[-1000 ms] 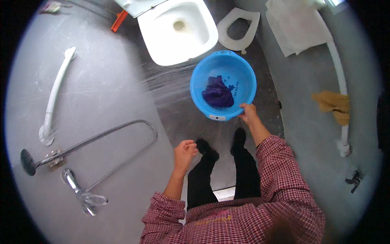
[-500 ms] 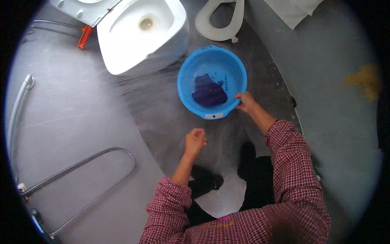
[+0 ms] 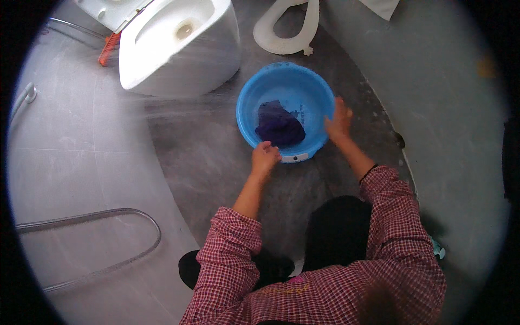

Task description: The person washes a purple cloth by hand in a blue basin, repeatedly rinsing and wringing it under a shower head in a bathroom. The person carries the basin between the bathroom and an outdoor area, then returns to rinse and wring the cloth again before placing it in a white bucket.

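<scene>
Print (image 3: 302, 116) in blue basin (image 3: 314, 89) illegibly small, toilet (image 3: 184, 59) cut off above.

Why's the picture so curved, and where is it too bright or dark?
In the head view, the wide lens bends edges and blackens the corners; the toilet glares almost white; pale streaks, perhaps glare or blur, cross the floor; the purple cloth is too dark for much detail.

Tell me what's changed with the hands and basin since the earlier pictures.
The left hand has moved forward from clear of the blue basin to its near-left rim. The right hand has shifted forward along the basin's right side; whether either grips it is unclear. The purple cloth still lies in the basin, the white seat ring still beyond it.
</scene>
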### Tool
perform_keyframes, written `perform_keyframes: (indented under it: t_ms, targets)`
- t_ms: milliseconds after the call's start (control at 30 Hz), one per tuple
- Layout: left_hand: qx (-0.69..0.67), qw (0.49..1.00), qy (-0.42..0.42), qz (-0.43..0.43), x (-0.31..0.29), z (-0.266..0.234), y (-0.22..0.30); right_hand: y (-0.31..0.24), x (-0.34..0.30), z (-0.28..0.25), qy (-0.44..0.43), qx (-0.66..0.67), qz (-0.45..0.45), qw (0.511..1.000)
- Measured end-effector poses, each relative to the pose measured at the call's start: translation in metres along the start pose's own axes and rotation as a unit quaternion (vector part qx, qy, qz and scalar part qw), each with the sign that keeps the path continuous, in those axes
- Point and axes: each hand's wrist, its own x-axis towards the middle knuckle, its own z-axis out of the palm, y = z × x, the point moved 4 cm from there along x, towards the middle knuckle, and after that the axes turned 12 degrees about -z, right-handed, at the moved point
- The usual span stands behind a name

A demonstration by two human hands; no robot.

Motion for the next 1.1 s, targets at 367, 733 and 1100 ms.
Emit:
perform_keyframes:
  t_ms: [367, 733, 1100]
  targets:
    - [-0.219, 0.965, -0.058, -0.133, 0.015, 0.027, 0.032, -0.044, 0.03, 0.095, -0.425, 0.449, 0.036, 0.786]
    - [-0.383, 0.898, -0.105, -0.189, 0.036, 0.052, 0.022, -0.067, 0.005, 0.093, -0.457, 0.476, 0.103, 0.744]
    - [-0.404, 0.889, -0.201, -0.077, 0.08, 0.073, 0.037, -0.064, 0.051, 0.03, -0.307, 0.318, 0.015, 0.897]
